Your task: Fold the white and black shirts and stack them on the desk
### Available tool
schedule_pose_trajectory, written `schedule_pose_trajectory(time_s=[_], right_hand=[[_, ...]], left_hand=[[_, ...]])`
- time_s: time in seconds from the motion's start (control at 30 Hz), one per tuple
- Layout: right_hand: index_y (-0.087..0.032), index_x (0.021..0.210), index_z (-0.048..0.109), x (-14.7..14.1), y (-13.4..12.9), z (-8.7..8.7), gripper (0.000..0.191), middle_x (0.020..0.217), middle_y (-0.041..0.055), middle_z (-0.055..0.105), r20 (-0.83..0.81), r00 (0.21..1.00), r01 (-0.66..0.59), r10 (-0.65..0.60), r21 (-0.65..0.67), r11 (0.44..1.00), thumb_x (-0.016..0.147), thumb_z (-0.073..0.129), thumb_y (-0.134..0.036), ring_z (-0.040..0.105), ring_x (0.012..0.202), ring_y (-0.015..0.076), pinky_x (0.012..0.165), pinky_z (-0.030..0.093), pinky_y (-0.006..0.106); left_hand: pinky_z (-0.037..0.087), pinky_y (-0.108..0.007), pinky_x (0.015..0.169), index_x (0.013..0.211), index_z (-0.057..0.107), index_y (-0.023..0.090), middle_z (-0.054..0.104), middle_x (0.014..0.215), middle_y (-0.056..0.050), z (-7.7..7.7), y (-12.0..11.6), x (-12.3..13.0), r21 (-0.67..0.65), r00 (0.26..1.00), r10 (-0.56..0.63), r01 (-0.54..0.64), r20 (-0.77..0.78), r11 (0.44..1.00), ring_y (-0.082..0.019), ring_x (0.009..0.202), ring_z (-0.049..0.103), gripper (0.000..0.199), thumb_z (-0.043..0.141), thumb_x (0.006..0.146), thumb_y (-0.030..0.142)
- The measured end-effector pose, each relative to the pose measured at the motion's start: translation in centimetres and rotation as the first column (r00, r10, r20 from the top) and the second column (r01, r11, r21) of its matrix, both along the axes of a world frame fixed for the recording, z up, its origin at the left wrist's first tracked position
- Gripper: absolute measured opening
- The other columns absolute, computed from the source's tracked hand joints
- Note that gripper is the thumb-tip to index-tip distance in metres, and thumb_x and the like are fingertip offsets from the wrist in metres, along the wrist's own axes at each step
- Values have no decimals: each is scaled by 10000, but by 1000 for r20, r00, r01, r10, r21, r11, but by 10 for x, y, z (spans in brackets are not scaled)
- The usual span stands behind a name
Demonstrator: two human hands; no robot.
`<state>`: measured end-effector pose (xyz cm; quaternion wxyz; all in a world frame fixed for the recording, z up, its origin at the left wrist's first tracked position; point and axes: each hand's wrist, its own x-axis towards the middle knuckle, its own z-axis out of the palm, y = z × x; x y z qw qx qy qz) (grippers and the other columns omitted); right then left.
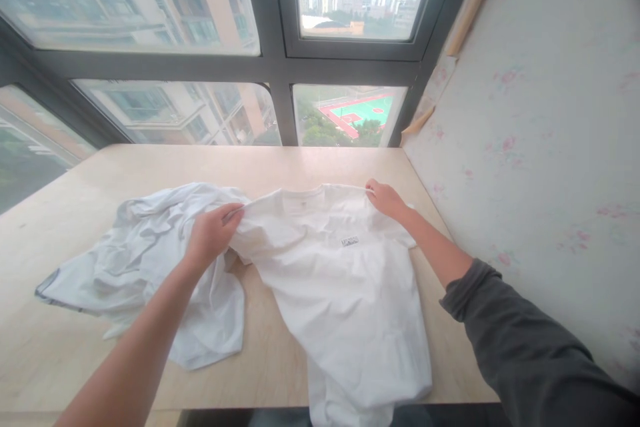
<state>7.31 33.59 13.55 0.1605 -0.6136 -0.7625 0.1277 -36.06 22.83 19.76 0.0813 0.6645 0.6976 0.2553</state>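
Note:
A white T-shirt (345, 287) with a small dark print on its chest lies spread on the wooden surface, collar toward the window, its lower end hanging over the near edge. My left hand (215, 233) pinches the sleeve at the shirt's left side. At the shoulder right of the collar, my right hand (385, 199) is closed on the fabric. A second white garment (150, 260), crumpled and with a dark-trimmed corner, lies to the left, partly behind my left hand and forearm.
The pale wooden surface (280, 160) ends at a dark-framed window (280, 67) at the back. A flower-patterned wall (540, 167) runs along the right side, close to my right arm.

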Motion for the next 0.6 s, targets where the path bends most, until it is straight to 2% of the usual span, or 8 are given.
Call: schedule_pose_trajectory(time_s=[0.1, 0.17, 0.27, 0.37, 0.47, 0.53, 0.57, 0.6], right_hand=[[-193, 1139, 642, 34, -28, 28, 276, 1012, 102, 718, -21, 999, 29, -27, 105, 994, 971, 445, -287, 643, 913, 243, 783, 415, 297], [-198, 1092, 671, 56, -51, 50, 293, 967, 89, 724, -68, 996, 73, -58, 249, 966, 978, 445, -348, 653, 863, 231, 770, 428, 296], [-214, 1021, 707, 80, -88, 87, 337, 884, 62, 730, -151, 986, 131, -65, 487, 863, 976, 472, -451, 648, 753, 198, 732, 447, 286], [-225, 986, 729, 91, -127, 125, 358, 880, 56, 739, -164, 985, 143, -52, 609, 780, 976, 483, -485, 639, 712, 177, 700, 459, 278], [-224, 967, 746, 97, -162, 155, 352, 771, 49, 717, -191, 978, 191, -85, 651, 735, 959, 524, -497, 596, 618, 158, 624, 449, 273], [-228, 940, 757, 103, -180, 166, 362, 666, 41, 668, -253, 959, 263, -126, 638, 723, 931, 562, -533, 549, 555, 151, 561, 428, 274], [-235, 926, 759, 107, -187, 169, 370, 637, 39, 649, -301, 942, 306, -145, 602, 738, 912, 582, -559, 535, 538, 152, 535, 420, 274], [-244, 915, 760, 112, -193, 171, 378, 631, 40, 643, -359, 920, 340, -159, 527, 779, 889, 601, -586, 536, 534, 157, 514, 420, 275]], left_hand=[[473, -275, 715, 1072, 748, 204, 730, 797, -27, 4, -13, -7, 107, 998, 54, -50, -31, 993, -196, 724, 642, 402, 513, 875, 464], [465, -264, 691, 1088, 743, 205, 710, 757, -11, 11, -21, -10, 172, 996, 84, -79, -24, 982, -179, 686, 623, 387, 541, 879, 460], [466, -254, 696, 1060, 744, 212, 699, 742, 9, 28, -31, -14, 260, 991, 131, -123, -15, 958, -163, 672, 614, 352, 595, 864, 464], [467, -237, 690, 994, 745, 234, 698, 733, 31, 52, -43, -11, 345, 991, 133, -117, -21, 931, -153, 686, 624, 308, 611, 867, 481], [462, -227, 669, 973, 749, 254, 694, 702, 47, 80, -62, -3, 409, 989, 144, -112, -47, 906, -143, 667, 628, 312, 601, 873, 510], [487, -238, 704, 974, 757, 268, 729, 767, 44, 95, -77, 1, 462, 986, 160, -117, -54, 879, -151, 700, 654, 315, 595, 873, 519], [504, -253, 746, 976, 760, 277, 750, 829, 39, 101, -83, 1, 476, 986, 157, -115, -49, 872, -165, 749, 677, 315, 593, 870, 522], [518, -271, 790, 970, 763, 288, 764, 881, 35, 104, -88, 0, 477, 988, 147, -112, -36, 872, -183, 804, 697, 315, 594, 862, 531]])
